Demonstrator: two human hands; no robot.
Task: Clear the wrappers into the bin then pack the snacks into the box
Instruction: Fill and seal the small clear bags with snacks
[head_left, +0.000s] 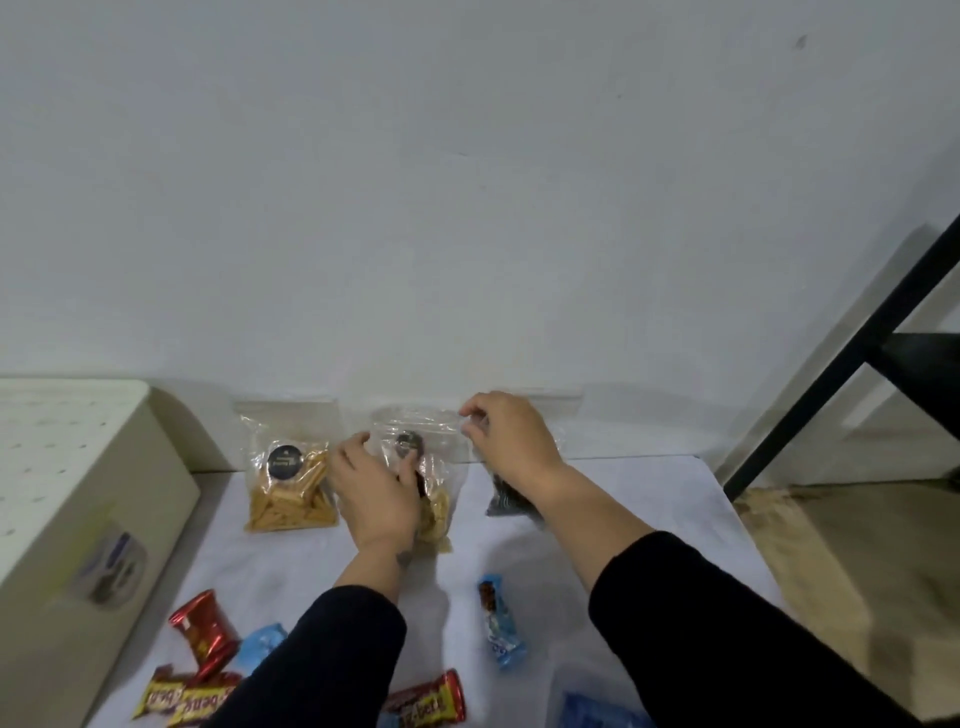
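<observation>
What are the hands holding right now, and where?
Both hold the middle clear snack bag: the right hand pinches its top edge, the left hand grips its left side.

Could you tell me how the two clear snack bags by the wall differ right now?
The left bag stands untouched, while the middle bag is held by both hands: left hand on its front, right hand pinching its top edge. The left bag looks fuller. Both are clear, with a dark round sticker.
</observation>
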